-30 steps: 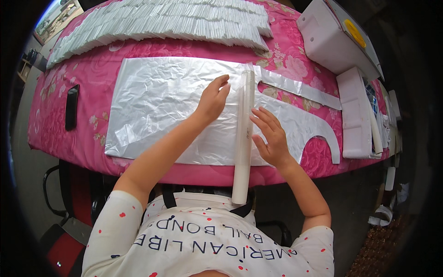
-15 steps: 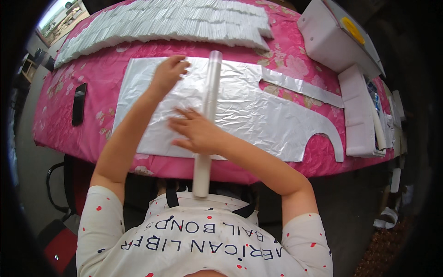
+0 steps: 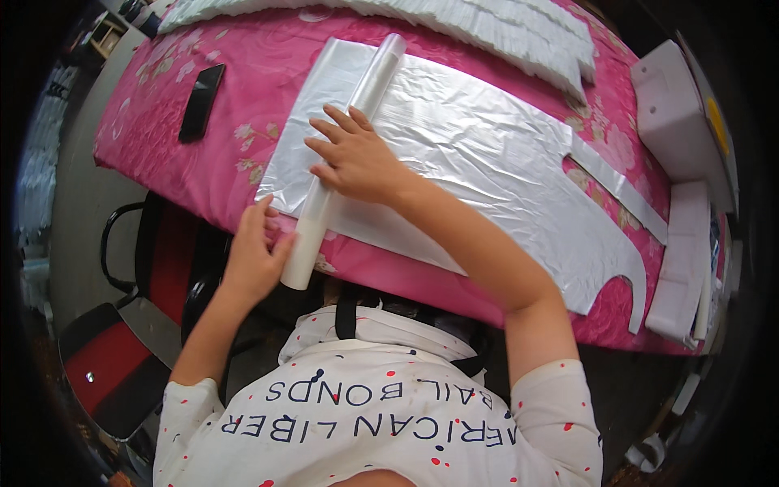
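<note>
A thin, shiny white plastic apron (image 3: 495, 170) lies flat on the table, its cut-out neck and strap end toward the right. Across its left part rests a long pale roll or tube (image 3: 312, 231), slanting, its near end jutting past the table edge. My right hand (image 3: 361, 158) lies palm down over the middle of the roll, fingers spread and gripping nothing. Beside the roll's near end is my left hand (image 3: 258, 252), fingers slightly curved and thumb apart. Its fingertips are at the apron's near left corner; whether they touch it I cannot tell.
A pink flowered cloth (image 3: 146, 146) covers the table. Stacks of folded white plastic (image 3: 487, 36) line the far side. A black phone (image 3: 202, 103) lies at left, white foam boxes (image 3: 677, 105) stand at right. Red and black chairs (image 3: 105, 365) are at lower left.
My left hand has come from the far part of the apron down to its near left corner. My right hand has moved onto the roll. The whole view has turned and shifted.
</note>
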{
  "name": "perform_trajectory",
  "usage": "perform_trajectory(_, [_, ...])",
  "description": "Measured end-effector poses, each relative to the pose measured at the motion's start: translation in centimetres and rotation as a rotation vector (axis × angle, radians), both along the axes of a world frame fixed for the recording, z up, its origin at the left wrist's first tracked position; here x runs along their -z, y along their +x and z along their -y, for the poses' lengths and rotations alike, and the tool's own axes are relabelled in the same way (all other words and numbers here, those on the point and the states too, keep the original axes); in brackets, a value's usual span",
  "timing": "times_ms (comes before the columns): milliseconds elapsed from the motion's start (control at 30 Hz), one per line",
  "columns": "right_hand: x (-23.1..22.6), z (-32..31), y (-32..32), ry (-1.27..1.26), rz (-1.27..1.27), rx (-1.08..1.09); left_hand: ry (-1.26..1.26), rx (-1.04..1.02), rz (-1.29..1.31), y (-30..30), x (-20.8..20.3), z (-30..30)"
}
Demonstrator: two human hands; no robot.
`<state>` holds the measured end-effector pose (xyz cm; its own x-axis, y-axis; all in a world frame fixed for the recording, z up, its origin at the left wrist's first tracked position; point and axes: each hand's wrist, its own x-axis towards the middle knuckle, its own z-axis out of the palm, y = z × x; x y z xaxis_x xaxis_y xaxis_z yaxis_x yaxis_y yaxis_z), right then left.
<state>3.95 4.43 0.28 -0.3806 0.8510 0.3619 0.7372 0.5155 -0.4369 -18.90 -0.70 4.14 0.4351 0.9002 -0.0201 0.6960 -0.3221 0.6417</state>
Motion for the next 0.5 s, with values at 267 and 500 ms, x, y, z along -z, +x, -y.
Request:
perform_trajectory(267, [0.9,-2.9,-7.9,0.079,-0.659,0.691,-0.499,-0.147,0.493,0.3,1.0,1.5])
perform_trajectory(500, [-6.7,0.4,-1.9,-0.674,-2.043,-0.233,-1.685,0.402,1.544,2.6,0.1,2.4])
